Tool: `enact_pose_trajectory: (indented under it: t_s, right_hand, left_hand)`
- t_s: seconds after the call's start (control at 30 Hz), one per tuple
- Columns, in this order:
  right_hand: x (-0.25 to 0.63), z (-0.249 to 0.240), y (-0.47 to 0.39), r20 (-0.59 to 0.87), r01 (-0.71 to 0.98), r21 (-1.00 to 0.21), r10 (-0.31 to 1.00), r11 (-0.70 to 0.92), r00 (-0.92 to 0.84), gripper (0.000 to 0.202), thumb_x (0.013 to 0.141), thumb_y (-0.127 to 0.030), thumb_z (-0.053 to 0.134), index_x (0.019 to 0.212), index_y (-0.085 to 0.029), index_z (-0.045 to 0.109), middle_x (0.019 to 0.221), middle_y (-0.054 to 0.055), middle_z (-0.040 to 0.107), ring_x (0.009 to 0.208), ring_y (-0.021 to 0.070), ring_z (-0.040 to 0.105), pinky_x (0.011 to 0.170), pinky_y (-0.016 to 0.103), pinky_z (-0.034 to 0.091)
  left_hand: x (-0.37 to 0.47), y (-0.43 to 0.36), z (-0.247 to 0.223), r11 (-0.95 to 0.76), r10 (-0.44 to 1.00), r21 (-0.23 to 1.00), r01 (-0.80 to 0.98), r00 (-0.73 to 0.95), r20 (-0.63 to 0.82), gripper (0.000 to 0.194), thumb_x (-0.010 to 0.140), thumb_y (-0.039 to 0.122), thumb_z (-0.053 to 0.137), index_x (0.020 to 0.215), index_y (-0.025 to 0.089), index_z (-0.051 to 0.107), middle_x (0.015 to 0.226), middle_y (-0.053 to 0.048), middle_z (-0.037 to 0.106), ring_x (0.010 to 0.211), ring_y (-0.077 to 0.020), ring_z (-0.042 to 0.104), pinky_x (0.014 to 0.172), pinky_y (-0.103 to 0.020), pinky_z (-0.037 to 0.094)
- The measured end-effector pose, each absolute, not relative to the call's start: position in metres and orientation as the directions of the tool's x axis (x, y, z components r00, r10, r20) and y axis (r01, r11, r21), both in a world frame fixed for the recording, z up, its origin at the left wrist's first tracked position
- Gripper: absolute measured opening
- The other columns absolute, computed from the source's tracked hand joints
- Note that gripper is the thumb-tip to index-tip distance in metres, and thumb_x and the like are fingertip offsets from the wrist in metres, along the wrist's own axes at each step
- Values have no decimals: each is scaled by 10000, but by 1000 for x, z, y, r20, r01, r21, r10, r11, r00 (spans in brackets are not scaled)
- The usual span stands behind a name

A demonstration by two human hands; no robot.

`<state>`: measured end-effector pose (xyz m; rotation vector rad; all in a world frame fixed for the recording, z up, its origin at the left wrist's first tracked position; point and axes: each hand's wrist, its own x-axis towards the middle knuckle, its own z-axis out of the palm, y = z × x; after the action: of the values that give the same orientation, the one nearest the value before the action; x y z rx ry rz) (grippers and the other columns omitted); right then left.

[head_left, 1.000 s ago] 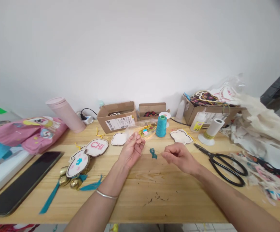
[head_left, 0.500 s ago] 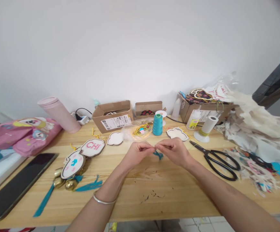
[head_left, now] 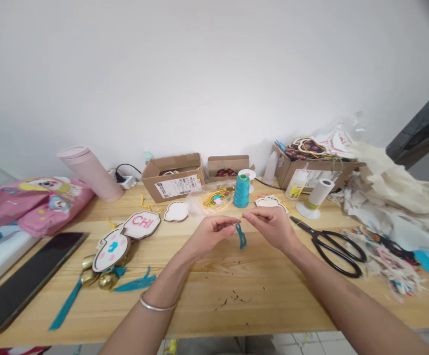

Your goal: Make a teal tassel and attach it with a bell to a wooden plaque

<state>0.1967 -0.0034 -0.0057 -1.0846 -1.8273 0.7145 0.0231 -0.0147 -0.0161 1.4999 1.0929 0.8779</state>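
Observation:
My left hand [head_left: 212, 234] and my right hand [head_left: 269, 224] meet above the middle of the wooden table, each pinching a thin cord. From that cord, between the fingertips, hangs a small bundle of teal thread [head_left: 241, 237]. The cord itself is too fine to follow. Just behind the hands stands a spool of teal thread [head_left: 241, 192]. A white cloud-shaped piece [head_left: 271, 202] lies partly hidden behind my right hand. Further left, finished teal tassels [head_left: 135, 283] lie by brass bells [head_left: 108, 281] and cloud-shaped pieces, one lettered CHI [head_left: 142, 225].
Black-handled scissors [head_left: 336, 249] lie right of my right hand, with fabric scraps [head_left: 395, 266] beyond. Cardboard boxes [head_left: 173, 177], a glue bottle [head_left: 297, 182] and a white roll [head_left: 318, 195] stand along the wall. A phone [head_left: 29, 276] and pink tumbler [head_left: 90, 172] are at left.
The teal thread bundle now hangs down lower and straighter below my fingertips. My right hand has shifted slightly, and the fingertips are a little further apart.

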Motion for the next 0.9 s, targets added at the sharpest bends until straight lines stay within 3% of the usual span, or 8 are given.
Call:
enact_pose_trajectory:
  t_s: [0.2, 0.33, 0.4, 0.47, 0.63, 0.73, 0.8, 0.9]
  right_hand:
    - [200, -1, -5, 336, 253, -897, 931, 363, -143, 188, 675, -294, 584, 585, -141, 645, 506, -12, 540, 488, 82, 422, 448, 196, 323]
    - [200, 0, -4, 294, 181, -931, 946, 316, -136, 176, 656, -292, 589, 566, -149, 640, 473, -22, 519, 457, 72, 397, 428, 194, 305]
    - [198, 0, -5, 285, 194, -929, 943, 316, -172, 175, 654, -278, 585, 551, -149, 640, 471, -22, 523, 456, 69, 397, 436, 194, 307]
    - [196, 0, -5, 262, 223, -925, 942, 307, -208, 186, 664, -277, 572, 554, -146, 646, 491, -14, 540, 470, 71, 409, 455, 198, 318]
    - [192, -9, -3, 197, 290, -919, 949, 266, -247, 240, 671, -339, 557, 597, -132, 654, 502, -4, 529, 456, 70, 370, 429, 201, 282]
    - [191, -16, -1, 183, 307, -913, 943, 268, -279, 279, 683, -375, 544, 636, -126, 661, 527, 1, 526, 454, 69, 356, 424, 203, 264]
    - [191, -20, 0, 184, 326, -904, 941, 276, -286, 301, 703, -393, 526, 669, -131, 668, 506, -11, 490, 444, 66, 328, 417, 204, 240]
    - [191, -22, 2, 193, 367, -885, 943, 287, -272, 319, 734, -404, 496, 746, -143, 679, 472, -30, 436, 430, 62, 281, 405, 205, 204]
  left_hand:
    - [19, -13, -18, -28, 973, 992, 124, 231, -1, 142, 647, 276, 631, 678, 139, 652, 777, -44, 659, 756, -156, 565, 714, -269, 416]
    - [20, -15, -17, 8, 975, 948, -317, 214, 63, 135, 658, 224, 625, 576, 131, 571, 1021, -65, 600, 1006, -200, 506, 861, -303, 369]
    - [22, -17, -16, 148, 946, 837, -526, 321, 35, 173, 711, 226, 569, 571, 129, 534, 1020, -78, 599, 1008, -216, 519, 879, -349, 372]
    - [23, -17, -15, 289, 910, 732, -617, 415, -10, 207, 768, 233, 495, 588, 132, 512, 945, -86, 624, 938, -215, 565, 849, -377, 405]
    - [23, -13, -18, 396, 914, 641, -657, 347, -210, 243, 835, 234, 396, 653, 134, 521, 813, -63, 648, 682, -124, 620, 684, -266, 498]
    - [21, -11, -22, 447, 895, 633, -632, 324, -308, 257, 831, 313, 417, 777, 113, 570, 786, -69, 644, 657, -103, 611, 651, -217, 504]
    - [21, -11, -23, 439, 897, 680, -587, 328, -296, 243, 801, 307, 480, 890, 105, 581, 794, -67, 644, 671, -97, 606, 655, -202, 500]
    - [24, -14, -23, 341, 931, 814, -470, 287, -225, 314, 717, 166, 599, 1027, 129, 559, 774, -43, 651, 625, -68, 582, 599, -156, 472]
